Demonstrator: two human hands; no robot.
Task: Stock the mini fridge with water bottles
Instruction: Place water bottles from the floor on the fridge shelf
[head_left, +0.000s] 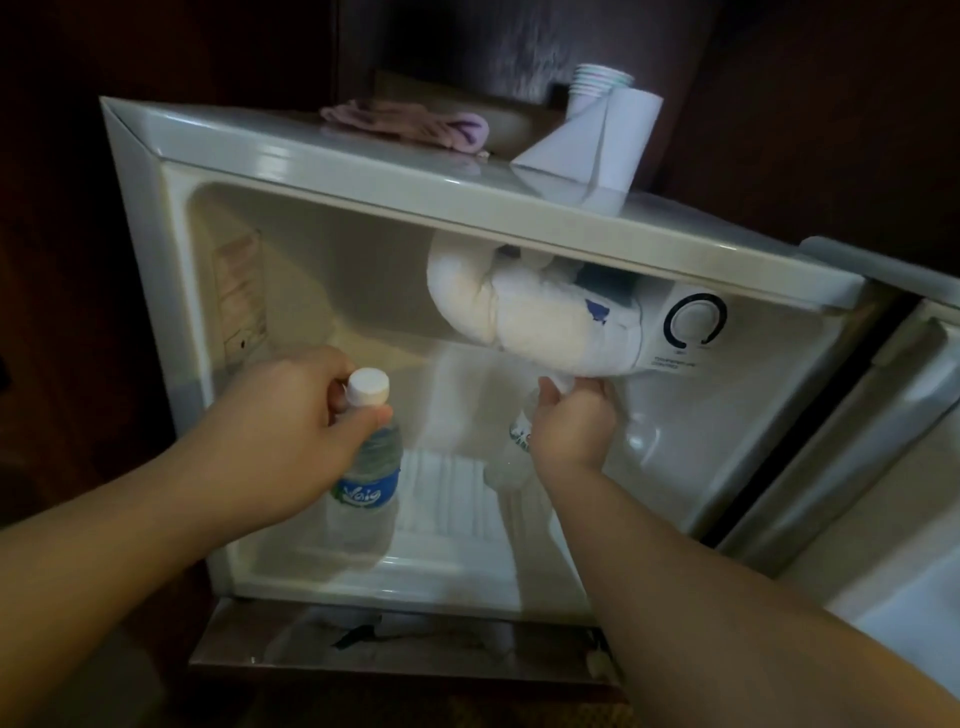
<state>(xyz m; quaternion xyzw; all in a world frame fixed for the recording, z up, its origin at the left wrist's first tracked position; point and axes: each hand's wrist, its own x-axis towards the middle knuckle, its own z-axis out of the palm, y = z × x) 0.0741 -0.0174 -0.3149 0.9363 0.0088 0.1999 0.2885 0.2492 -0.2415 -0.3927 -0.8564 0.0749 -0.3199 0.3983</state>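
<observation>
The white mini fridge (176, 249) stands open in front of me. My left hand (280, 421) grips the neck of a clear water bottle (369, 483) with a white cap and a blue label, upright at the front left of the fridge interior. My right hand (569, 421) reaches deeper inside and holds the top of a second clear bottle (519, 441), which is mostly hidden behind the hand. A thick lump of frost (524, 317) hangs from the fridge ceiling just above my right hand.
The fridge door (883, 441) is swung open to the right. A temperature dial (695, 321) sits on the inner right. On top lie a pink cloth (410, 122), a paper roll (618, 140) and stacked cups (597, 83). A white ribbed shelf floor (452, 493) lies between the bottles.
</observation>
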